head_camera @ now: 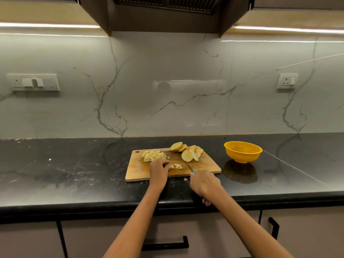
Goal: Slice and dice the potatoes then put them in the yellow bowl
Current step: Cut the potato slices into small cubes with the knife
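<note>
One head-worn view looks forward and down over the counter (74, 164) toward the backsplash (167, 81).

I see a black counter (74, 164) under a marble-look wall (167, 71), a switch plate (34, 82) at left, a socket (287, 81) at right, a hood (163, 13) overhead and drawer handles (165, 245) below, perhaps metal

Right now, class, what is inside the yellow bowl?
The yellow bowl shows only its bare inner wall; no potato pieces are visible in it. Its near rim hides the bottom, so anything lying low there cannot be seen.
</note>
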Tool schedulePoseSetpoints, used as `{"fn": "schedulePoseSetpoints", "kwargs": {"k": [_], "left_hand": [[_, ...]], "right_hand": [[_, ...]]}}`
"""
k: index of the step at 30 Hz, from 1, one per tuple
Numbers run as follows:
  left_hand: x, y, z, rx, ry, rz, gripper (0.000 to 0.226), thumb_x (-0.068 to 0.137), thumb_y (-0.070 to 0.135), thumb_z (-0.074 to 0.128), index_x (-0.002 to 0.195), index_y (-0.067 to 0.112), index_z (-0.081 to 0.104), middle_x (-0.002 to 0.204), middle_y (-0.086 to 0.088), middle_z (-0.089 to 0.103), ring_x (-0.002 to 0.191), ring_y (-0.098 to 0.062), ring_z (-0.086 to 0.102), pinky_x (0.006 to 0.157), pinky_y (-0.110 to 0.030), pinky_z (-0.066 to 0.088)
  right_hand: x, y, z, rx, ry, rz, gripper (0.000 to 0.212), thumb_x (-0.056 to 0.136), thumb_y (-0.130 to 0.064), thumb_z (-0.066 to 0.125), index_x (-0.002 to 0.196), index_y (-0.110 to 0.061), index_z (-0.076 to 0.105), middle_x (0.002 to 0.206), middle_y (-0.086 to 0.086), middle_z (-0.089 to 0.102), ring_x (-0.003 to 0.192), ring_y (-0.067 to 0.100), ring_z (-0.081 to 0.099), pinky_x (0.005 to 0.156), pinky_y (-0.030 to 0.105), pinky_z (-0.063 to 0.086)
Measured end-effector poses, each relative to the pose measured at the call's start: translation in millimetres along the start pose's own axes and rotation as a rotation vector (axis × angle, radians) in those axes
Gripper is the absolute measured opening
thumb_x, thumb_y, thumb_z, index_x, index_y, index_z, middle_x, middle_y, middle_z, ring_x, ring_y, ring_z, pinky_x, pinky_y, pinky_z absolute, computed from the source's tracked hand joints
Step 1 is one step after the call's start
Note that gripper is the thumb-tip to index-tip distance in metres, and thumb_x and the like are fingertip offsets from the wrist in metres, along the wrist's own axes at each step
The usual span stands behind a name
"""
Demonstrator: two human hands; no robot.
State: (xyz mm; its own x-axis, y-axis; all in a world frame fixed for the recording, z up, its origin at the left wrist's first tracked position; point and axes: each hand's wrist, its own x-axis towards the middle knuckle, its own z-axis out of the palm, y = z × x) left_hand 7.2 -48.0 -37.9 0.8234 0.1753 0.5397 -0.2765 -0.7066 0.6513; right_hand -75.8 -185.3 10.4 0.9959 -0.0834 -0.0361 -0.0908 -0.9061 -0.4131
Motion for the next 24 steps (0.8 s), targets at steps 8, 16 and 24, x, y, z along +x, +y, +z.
{"fn": "schedulePoseSetpoints", "kwargs": {"k": [8, 16, 24], "left_hand": [[0, -4, 1, -0.067, -0.012, -0.016, 0.044, 0.074, 0.012, 0.077, 0.115, 0.003, 0.064, 0.113, -0.013, 0.066, 0.101, -0.019, 0.061, 0.089, -0.024, 0.045], [9, -5, 4, 0.038, -0.042, -0.035, 0.053, 0.076, 0.027, 0.076, 0.123, 0.008, 0.058, 0.119, -0.009, 0.061, 0.108, -0.022, 0.056, 0.096, -0.034, 0.045], [44, -36, -15, 0.170, 0.005, 0.006, 0.025, 0.083, 0.007, 0.067, 0.108, 0.007, 0.068, 0.108, -0.009, 0.068, 0.101, -0.020, 0.061, 0.089, -0.026, 0.045]], "right_hand": [[11, -23, 10, 0.205, -0.104, -0.013, 0.048, 0.103, -0.035, 0.025, 0.093, 0.003, 0.052, 0.082, 0.018, 0.061, 0.069, 0.027, 0.061, 0.070, 0.034, 0.056], [30, -3, 5, 0.310, -0.015, -0.074, 0.050, 0.103, -0.039, 0.024, 0.085, -0.002, 0.053, 0.065, 0.012, 0.058, 0.046, 0.018, 0.056, 0.041, 0.023, 0.045], [47, -2, 8, 0.304, 0.086, -0.190, 0.042, 0.104, -0.040, 0.022, 0.085, -0.011, 0.046, 0.068, 0.009, 0.061, 0.050, 0.016, 0.060, 0.045, 0.023, 0.052]]}}
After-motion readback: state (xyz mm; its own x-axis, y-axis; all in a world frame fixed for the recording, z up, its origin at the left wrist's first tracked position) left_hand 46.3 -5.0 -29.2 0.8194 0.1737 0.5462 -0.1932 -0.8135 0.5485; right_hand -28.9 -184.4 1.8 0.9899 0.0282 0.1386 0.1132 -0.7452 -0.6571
